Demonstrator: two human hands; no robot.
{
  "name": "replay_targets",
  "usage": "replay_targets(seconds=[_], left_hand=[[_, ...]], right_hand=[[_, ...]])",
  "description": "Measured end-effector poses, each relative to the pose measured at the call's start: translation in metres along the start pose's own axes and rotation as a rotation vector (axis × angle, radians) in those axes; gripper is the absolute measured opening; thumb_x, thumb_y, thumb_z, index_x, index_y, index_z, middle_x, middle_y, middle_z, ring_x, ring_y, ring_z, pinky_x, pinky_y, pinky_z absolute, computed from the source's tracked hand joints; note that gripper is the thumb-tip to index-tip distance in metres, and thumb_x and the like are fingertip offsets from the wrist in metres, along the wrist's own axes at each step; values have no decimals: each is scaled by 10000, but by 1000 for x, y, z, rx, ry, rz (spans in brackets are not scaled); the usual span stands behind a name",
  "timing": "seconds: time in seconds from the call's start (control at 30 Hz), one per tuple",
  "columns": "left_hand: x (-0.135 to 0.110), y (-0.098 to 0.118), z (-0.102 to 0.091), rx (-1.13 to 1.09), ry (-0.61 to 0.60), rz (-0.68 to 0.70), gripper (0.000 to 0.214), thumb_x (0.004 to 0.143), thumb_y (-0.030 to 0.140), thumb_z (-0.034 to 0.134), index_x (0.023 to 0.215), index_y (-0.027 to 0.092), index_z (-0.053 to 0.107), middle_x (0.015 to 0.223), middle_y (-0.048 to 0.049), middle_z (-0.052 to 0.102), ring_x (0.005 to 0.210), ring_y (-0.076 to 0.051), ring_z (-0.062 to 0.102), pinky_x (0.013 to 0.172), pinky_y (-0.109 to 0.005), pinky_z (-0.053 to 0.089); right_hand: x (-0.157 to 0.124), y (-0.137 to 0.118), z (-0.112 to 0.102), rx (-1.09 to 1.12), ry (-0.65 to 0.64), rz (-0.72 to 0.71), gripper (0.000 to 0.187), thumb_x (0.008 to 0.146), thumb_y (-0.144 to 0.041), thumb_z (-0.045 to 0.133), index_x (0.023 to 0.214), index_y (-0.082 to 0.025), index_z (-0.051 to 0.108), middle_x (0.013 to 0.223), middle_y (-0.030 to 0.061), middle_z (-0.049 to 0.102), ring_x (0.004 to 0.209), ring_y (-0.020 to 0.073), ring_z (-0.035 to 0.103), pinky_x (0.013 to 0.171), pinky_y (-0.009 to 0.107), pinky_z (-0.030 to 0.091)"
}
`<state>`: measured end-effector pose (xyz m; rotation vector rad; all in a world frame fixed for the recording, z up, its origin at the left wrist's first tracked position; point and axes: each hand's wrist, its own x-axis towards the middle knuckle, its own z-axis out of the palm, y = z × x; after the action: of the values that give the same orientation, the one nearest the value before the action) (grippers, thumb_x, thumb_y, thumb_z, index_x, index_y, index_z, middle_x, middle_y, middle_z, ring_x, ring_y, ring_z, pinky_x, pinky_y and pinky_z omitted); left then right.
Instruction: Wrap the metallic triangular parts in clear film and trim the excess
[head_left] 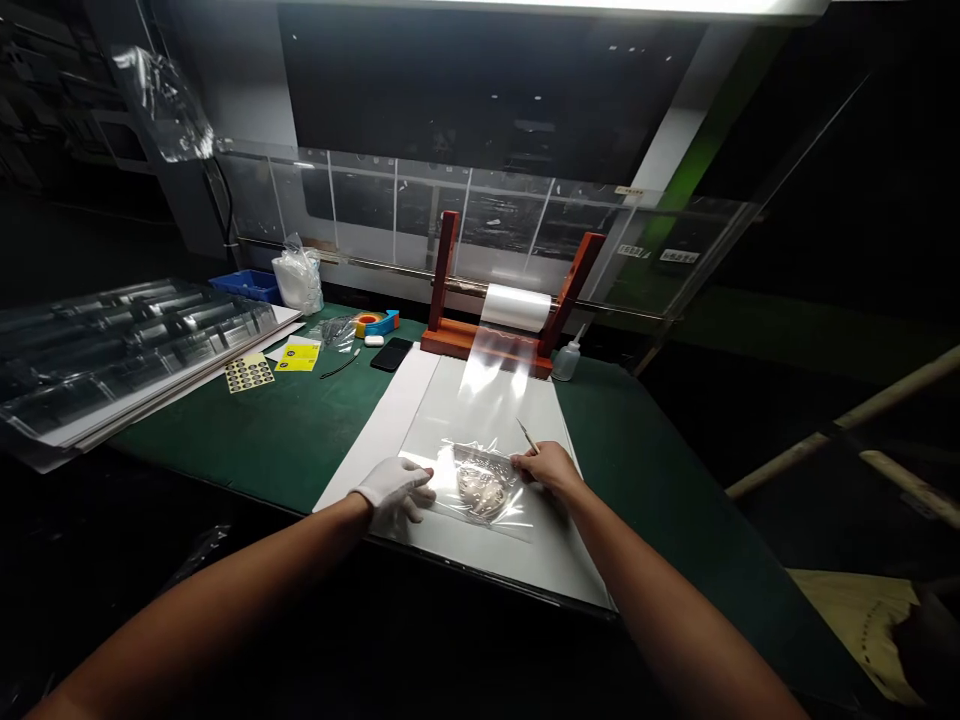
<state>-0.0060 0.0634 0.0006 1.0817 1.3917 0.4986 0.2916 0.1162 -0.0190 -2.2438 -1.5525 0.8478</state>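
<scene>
My left hand (393,486) wears a white glove with bare fingertips. Its fingers are apart at the left edge of a clear plastic packet (491,490), which holds a beige, rounded item whose kind I cannot make out through the glare. On the packet's right side is my right hand (550,466), bare and closed around a craft knife (528,437) with its thin blade pointing up and away. Clear film runs down from a film roll (517,306) over the pale board (457,385) under both hands.
A red wooden stand (574,290) carries the roll, with a squeeze bottle (566,361) beside it. Left on the green table (255,440) are a phone (391,353), a tape dispenser (382,323), a sticker sheet (250,373), yellow labels (298,355) and stacked clear trays (135,340).
</scene>
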Motion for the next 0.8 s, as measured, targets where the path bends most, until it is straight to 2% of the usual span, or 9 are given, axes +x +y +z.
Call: replay_targets(seconds=[0.1,0.2,0.27,0.33,0.4,0.43,0.53,0.67,0.8], left_hand=[[-7,-7,-8,-26,-7,26,576,812,685,611,1086,179,575,1078,-135,744,697,-207,709,437,-220,401],[-13,-14,-13,25,44,87,581,888,670,454,1135,154,556,1146,-175,717,768,-220,717,459,-231,421],[-14,-14,-14,112,108,174,583,927,625,367,1208,141,530,1185,-192,692,753,-214,709,480,-251,440],[-12,-8,-8,229,142,305,544,938,569,371,1220,141,554,1173,-176,691,796,-221,704,582,-295,508],[-5,6,7,368,126,468,445,929,507,450,1133,160,639,1140,-143,705,954,-251,688,806,-358,546],[0,14,17,444,100,554,379,921,470,498,1078,177,680,1149,-127,708,1060,-263,658,934,-378,516],[18,36,54,682,-5,755,266,896,370,593,1079,241,736,1320,-78,654,1319,-281,505,1177,-416,316],[33,47,90,943,-37,825,576,827,374,670,1387,278,578,1553,-100,443,1458,-362,323,1212,-593,115],[24,39,100,1049,-29,860,728,789,395,661,1477,238,484,1573,-175,388,1462,-439,282,1151,-666,143]], right_hand=[[-3,-2,-4,-43,59,2,275,921,-424,682,891,-152,652,842,9,667,739,143,638,733,329,552],[-4,0,-7,-6,66,-1,290,925,-439,673,897,-152,653,833,9,666,729,141,636,728,327,550],[-4,3,-9,48,55,3,314,943,-460,645,922,-147,654,834,9,666,716,136,638,707,318,555],[-4,9,-13,99,55,17,339,958,-479,617,949,-142,654,851,13,667,714,135,640,692,312,558],[-8,15,-18,132,67,39,351,967,-488,600,968,-141,652,869,19,666,718,134,638,679,305,558],[-11,19,-20,144,73,48,353,970,-489,594,974,-141,652,873,20,664,717,133,636,672,301,557],[-25,33,-29,177,73,56,352,979,-484,581,982,-139,648,862,18,658,697,127,628,645,286,552],[-47,55,-46,197,81,37,318,987,-445,582,946,-136,641,814,-1,639,652,112,606,610,264,535],[-82,71,-75,153,130,48,284,978,-399,607,877,-134,633,772,-20,623,622,103,588,587,247,513]])
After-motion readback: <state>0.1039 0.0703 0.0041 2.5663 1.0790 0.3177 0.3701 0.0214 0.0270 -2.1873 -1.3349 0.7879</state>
